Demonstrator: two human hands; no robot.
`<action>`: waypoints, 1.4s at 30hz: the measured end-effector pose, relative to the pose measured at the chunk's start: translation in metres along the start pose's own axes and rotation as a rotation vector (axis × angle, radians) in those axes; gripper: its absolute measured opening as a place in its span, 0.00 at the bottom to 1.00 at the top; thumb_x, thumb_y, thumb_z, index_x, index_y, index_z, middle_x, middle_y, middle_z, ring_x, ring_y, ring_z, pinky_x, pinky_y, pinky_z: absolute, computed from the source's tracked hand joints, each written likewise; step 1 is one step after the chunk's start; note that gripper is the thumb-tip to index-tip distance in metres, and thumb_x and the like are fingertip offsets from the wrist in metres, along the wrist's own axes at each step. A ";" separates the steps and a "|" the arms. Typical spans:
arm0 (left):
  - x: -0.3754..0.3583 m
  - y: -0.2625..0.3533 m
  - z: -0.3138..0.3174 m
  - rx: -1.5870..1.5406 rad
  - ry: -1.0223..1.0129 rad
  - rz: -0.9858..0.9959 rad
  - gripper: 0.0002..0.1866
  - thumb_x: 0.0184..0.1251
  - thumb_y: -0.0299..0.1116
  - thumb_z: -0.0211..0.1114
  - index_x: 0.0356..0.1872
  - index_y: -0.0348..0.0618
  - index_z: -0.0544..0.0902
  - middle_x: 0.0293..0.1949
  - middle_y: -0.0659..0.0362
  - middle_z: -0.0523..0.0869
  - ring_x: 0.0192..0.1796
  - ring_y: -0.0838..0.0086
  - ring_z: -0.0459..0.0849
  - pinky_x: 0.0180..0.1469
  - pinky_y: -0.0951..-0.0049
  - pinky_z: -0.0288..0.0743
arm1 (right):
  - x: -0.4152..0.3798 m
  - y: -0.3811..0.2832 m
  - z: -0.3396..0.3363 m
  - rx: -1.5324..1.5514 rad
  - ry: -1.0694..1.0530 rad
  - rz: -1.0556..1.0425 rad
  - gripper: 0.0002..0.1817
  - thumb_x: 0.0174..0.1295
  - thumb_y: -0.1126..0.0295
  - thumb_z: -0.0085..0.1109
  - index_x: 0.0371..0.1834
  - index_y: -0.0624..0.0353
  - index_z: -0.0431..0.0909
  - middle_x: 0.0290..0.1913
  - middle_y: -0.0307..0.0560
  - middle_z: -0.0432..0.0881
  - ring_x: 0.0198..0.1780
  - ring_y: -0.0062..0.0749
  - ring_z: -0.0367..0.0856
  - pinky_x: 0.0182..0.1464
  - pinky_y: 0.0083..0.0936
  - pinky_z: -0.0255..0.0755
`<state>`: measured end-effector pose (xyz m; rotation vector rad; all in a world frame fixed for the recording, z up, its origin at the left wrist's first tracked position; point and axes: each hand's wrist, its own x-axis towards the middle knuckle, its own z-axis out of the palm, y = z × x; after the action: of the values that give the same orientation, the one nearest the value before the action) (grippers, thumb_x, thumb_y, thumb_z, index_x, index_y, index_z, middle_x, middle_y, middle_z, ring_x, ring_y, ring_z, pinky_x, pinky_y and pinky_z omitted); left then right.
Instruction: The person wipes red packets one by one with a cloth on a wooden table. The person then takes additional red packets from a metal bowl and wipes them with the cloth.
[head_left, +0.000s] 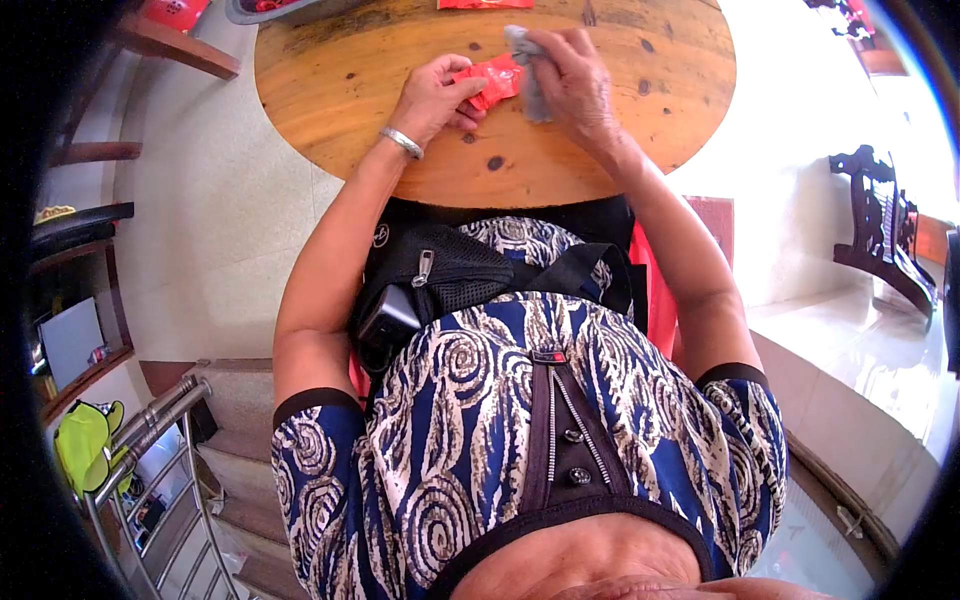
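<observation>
Over the wooden table, my left hand (437, 97) pinches a small red packet (495, 82) by its left end, with a silver bracelet on that wrist. My right hand (572, 88) grips a grey-blue cloth (535, 92), which hangs down beside the packet's right end. Cloth and packet look very close together; whether they touch I cannot tell. Print on the packet is too small to read.
The round wooden table (640, 120) lies in front of me. At its far edge are another red item (485, 3) and part of a grey tray (285, 10). A wooden stool (180, 45) stands left, a dark carved chair (880, 225) right, and a metal railing (165, 440) lower left.
</observation>
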<state>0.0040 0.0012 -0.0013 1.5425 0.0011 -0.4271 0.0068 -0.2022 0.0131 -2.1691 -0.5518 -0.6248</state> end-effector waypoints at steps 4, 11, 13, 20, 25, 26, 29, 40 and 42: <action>-0.001 0.004 -0.001 0.042 -0.018 0.024 0.18 0.66 0.35 0.67 0.53 0.39 0.76 0.33 0.60 0.85 0.29 0.80 0.84 0.26 0.81 0.82 | -0.008 -0.012 0.022 -0.081 -0.148 -0.153 0.14 0.56 0.74 0.58 0.46 0.53 0.81 0.42 0.52 0.77 0.45 0.49 0.77 0.48 0.39 0.75; 0.008 -0.001 -0.010 0.153 -0.048 0.057 0.17 0.64 0.35 0.67 0.50 0.36 0.79 0.36 0.57 0.86 0.29 0.78 0.86 0.28 0.78 0.84 | -0.008 0.010 0.022 -0.298 -0.177 -0.081 0.13 0.54 0.71 0.59 0.43 0.52 0.82 0.41 0.53 0.76 0.43 0.51 0.77 0.46 0.40 0.74; 0.014 -0.008 -0.011 0.176 -0.048 0.038 0.17 0.66 0.37 0.67 0.51 0.40 0.80 0.32 0.62 0.85 0.29 0.81 0.83 0.30 0.79 0.82 | -0.004 0.017 0.015 -0.303 -0.225 -0.098 0.17 0.55 0.72 0.58 0.49 0.55 0.81 0.41 0.55 0.78 0.42 0.52 0.80 0.46 0.39 0.76; 0.018 0.002 -0.025 0.052 -0.114 0.023 0.13 0.66 0.29 0.64 0.49 0.40 0.78 0.30 0.59 0.85 0.25 0.77 0.84 0.23 0.76 0.81 | 0.009 -0.016 0.000 -0.264 -0.141 0.010 0.08 0.55 0.76 0.55 0.36 0.58 0.82 0.31 0.56 0.77 0.33 0.48 0.76 0.37 0.40 0.72; 0.018 0.000 -0.029 0.014 -0.144 0.034 0.12 0.65 0.30 0.65 0.48 0.39 0.79 0.30 0.59 0.85 0.25 0.78 0.84 0.23 0.76 0.81 | 0.009 -0.024 -0.001 -0.129 -0.091 0.064 0.10 0.57 0.76 0.54 0.40 0.59 0.82 0.32 0.58 0.77 0.34 0.51 0.77 0.38 0.40 0.73; 0.018 0.001 -0.029 0.014 -0.148 0.037 0.12 0.65 0.30 0.65 0.47 0.39 0.79 0.30 0.59 0.85 0.24 0.78 0.84 0.23 0.76 0.81 | 0.011 -0.027 0.000 -0.103 -0.052 0.017 0.11 0.56 0.76 0.54 0.42 0.59 0.82 0.32 0.58 0.77 0.35 0.51 0.77 0.39 0.40 0.73; 0.019 0.005 -0.029 0.068 -0.189 0.017 0.10 0.65 0.29 0.65 0.46 0.39 0.81 0.30 0.60 0.85 0.26 0.78 0.84 0.23 0.76 0.81 | 0.011 -0.039 0.008 -0.072 -0.020 -0.056 0.15 0.55 0.77 0.55 0.46 0.59 0.81 0.33 0.57 0.77 0.37 0.51 0.77 0.40 0.39 0.73; 0.016 0.000 -0.023 0.150 -0.142 0.045 0.12 0.64 0.30 0.66 0.48 0.40 0.82 0.33 0.59 0.85 0.30 0.78 0.84 0.29 0.76 0.83 | -0.004 0.003 0.018 -0.249 -0.185 -0.081 0.15 0.55 0.75 0.56 0.46 0.57 0.79 0.34 0.57 0.73 0.37 0.52 0.75 0.39 0.42 0.73; 0.015 -0.003 -0.023 0.182 -0.125 0.109 0.18 0.65 0.37 0.67 0.52 0.40 0.80 0.31 0.62 0.85 0.28 0.82 0.83 0.30 0.80 0.81 | -0.003 0.010 0.012 -0.318 -0.224 -0.021 0.16 0.56 0.71 0.57 0.49 0.56 0.81 0.42 0.56 0.78 0.41 0.53 0.80 0.46 0.39 0.76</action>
<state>0.0234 0.0196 -0.0096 1.6829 -0.2229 -0.4454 0.0133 -0.1991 -0.0016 -2.5567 -0.6279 -0.5110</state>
